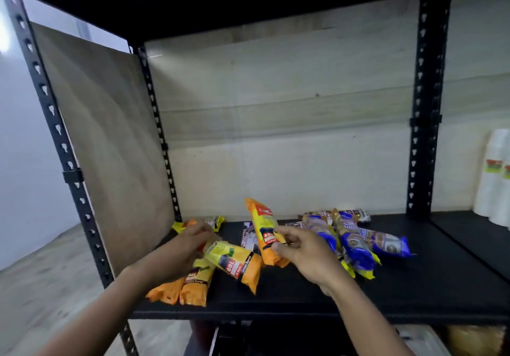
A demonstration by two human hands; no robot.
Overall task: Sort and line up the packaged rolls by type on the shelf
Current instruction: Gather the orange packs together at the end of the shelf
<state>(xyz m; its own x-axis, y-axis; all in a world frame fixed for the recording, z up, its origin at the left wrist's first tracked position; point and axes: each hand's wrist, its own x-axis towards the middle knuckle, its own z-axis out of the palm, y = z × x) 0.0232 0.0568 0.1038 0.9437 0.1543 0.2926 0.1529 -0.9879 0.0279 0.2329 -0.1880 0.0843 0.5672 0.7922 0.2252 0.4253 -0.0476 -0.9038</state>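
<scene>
Packaged rolls lie on a black shelf board (414, 286). My left hand (187, 248) grips the top end of an orange-and-yellow roll (237, 264) that slants down to the right. Two more orange rolls (190, 286) lie side by side under that hand at the shelf's front left. My right hand (303, 253) holds another orange-and-yellow roll (265, 228) tilted up, its top end off the shelf. A heap of blue rolls (358, 245) lies to the right of that hand. One yellow roll (215, 222) rests at the back left.
Black perforated uprights (425, 107) frame the bay, and a wooden side panel (110, 140) closes the left. A flat purple-and-white pack (248, 234) lies behind the orange rolls. White packaged goods (494, 182) stand in the neighbouring bay at right.
</scene>
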